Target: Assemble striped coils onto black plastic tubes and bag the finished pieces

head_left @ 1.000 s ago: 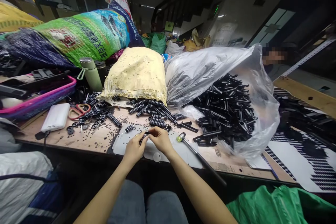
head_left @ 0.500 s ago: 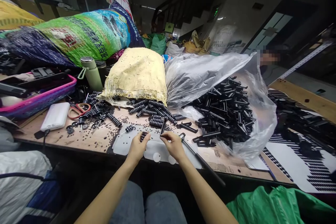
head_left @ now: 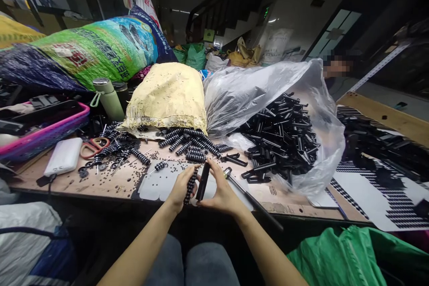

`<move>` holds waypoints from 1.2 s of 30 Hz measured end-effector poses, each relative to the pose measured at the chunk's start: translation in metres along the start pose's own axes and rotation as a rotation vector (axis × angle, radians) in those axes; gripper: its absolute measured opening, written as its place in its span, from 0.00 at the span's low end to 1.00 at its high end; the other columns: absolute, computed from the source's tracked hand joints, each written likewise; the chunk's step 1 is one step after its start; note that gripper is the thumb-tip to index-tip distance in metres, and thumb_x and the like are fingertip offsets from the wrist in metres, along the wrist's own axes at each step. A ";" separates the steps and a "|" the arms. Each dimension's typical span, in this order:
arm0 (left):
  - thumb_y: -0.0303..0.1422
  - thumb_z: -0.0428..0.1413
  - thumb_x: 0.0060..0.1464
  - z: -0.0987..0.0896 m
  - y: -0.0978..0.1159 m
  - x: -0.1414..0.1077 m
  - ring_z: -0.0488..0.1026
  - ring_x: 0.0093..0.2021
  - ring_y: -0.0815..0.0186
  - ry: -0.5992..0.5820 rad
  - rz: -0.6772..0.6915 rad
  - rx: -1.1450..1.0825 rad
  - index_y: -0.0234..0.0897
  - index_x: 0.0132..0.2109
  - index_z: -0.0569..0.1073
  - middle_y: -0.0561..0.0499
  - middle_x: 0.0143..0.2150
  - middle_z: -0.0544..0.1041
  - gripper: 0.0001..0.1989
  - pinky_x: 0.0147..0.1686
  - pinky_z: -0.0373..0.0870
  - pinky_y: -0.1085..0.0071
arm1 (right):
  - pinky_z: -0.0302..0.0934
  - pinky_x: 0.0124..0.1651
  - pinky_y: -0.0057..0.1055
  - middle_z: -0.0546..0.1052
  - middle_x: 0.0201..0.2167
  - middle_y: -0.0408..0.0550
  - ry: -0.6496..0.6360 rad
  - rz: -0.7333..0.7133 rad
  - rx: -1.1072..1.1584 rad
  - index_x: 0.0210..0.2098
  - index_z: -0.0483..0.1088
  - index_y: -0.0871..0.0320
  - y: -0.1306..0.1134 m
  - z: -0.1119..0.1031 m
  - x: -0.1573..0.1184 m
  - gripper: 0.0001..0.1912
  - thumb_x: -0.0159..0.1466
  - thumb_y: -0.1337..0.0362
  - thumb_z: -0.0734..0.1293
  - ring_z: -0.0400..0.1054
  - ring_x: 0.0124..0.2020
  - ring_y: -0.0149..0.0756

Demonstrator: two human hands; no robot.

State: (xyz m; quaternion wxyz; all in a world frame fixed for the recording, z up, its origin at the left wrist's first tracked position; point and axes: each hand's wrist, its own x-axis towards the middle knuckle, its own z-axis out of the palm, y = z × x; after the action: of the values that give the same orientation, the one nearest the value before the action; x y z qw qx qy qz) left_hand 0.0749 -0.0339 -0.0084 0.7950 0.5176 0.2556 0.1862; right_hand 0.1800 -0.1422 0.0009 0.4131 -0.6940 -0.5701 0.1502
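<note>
At the table's (head_left: 109, 187) left end we have a pink-rimmed basket (head_left: 75, 116), with a white box (head_left: 63, 156) near the front edge and scissors (head_left: 94, 148) just beside it. Our flask (head_left: 109, 99) stands farther back, next to a cream sack (head_left: 167, 94); spilled beads (head_left: 125, 181) dot the wood in front. Below the sack's front edge we see a heap of banded rollers (head_left: 196, 156).

Over the pale mat (head_left: 152, 185), at the table's front edge, our left hand (head_left: 179, 192) grips one roller (head_left: 190, 187) between fingers and thumb, tilted. Our right hand (head_left: 221, 194) holds a black bar (head_left: 203, 182) by its two ends, fingertips at the top and thumb at the bottom. Bar and roller are side by side; whether they touch, we cannot tell.

To the right lies a hammer (head_left: 254, 199), its handle reaching past the front edge. Beyond it a clear bag (head_left: 244, 98) opens on piled black bars (head_left: 281, 129). Toward the right end we see a white sheet (head_left: 363, 192) with dark strips.
</note>
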 end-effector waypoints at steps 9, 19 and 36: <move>0.43 0.48 0.48 0.014 -0.006 0.001 0.64 0.16 0.71 0.042 -0.104 -0.211 0.33 0.30 0.66 0.53 0.18 0.68 0.15 0.15 0.58 0.76 | 0.42 0.62 0.43 0.50 0.60 0.53 -0.034 -0.062 0.176 0.59 0.41 0.53 -0.004 0.014 -0.011 0.52 0.42 0.63 0.73 0.43 0.61 0.45; 0.39 0.49 0.47 0.015 -0.003 0.006 0.65 0.13 0.69 0.125 -0.167 -0.054 0.33 0.34 0.66 0.56 0.15 0.64 0.12 0.12 0.60 0.76 | 0.47 0.59 0.41 0.51 0.58 0.52 -0.040 0.070 0.175 0.59 0.39 0.53 -0.001 0.024 -0.014 0.56 0.38 0.64 0.74 0.48 0.59 0.44; 0.38 0.46 0.52 0.009 -0.011 0.010 0.69 0.22 0.68 0.049 -0.184 0.079 0.33 0.42 0.68 0.50 0.26 0.70 0.15 0.25 0.68 0.70 | 0.54 0.55 0.35 0.58 0.53 0.54 0.060 0.113 -0.022 0.56 0.44 0.60 -0.001 0.033 -0.014 0.49 0.38 0.67 0.69 0.55 0.54 0.42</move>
State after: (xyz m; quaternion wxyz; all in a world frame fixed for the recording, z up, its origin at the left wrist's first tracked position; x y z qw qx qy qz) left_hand 0.0881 -0.0392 -0.0179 0.7813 0.5181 0.3287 0.1147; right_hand 0.1526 -0.1415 -0.0226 0.4135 -0.7337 -0.5190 0.1461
